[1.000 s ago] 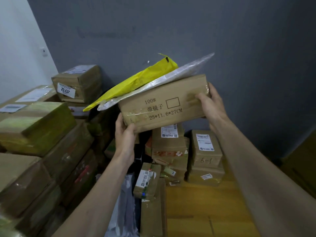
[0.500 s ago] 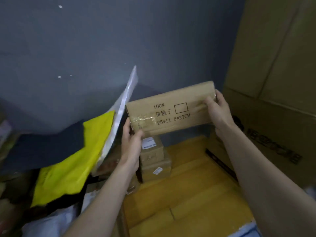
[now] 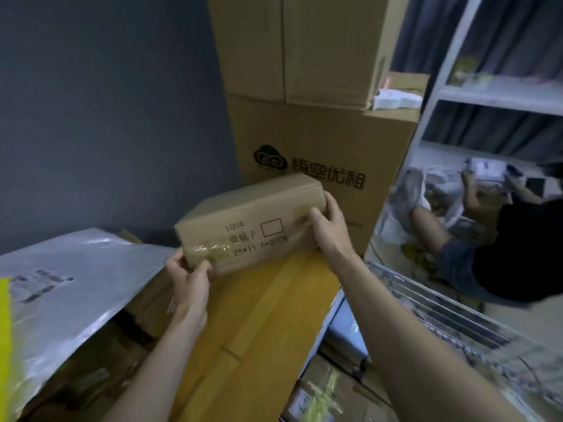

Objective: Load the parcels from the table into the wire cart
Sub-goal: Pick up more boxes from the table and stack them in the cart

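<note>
Swung rightward since a second ago, away from the stacked parcels and toward the tall cartons; silver and yellow mailers dropped off the top, now lying at the left. Held in the air: a brown cardboard box (image 3: 249,222), tilted, printed side facing the camera, above the yellow wooden surface (image 3: 262,324). Gripped at its near left end by the left hand (image 3: 189,280), fingers (image 3: 201,269) curled round the taped corner. Gripped at its right end by the right hand (image 3: 330,229), thumb on the front face, fingers wrapped over the far edge. Just behind the box, two big cartons (image 3: 320,147) stacked against the grey wall. Left of it, a silver plastic mailer (image 3: 70,287) lying over other parcels, with a yellow bag (image 3: 4,330) at the frame edge. Lower right, beside the surface, the wire cart (image 3: 451,318) with parcels inside. Beyond that, another person (image 3: 499,254) sitting on the floor near white shelves (image 3: 499,95).
</note>
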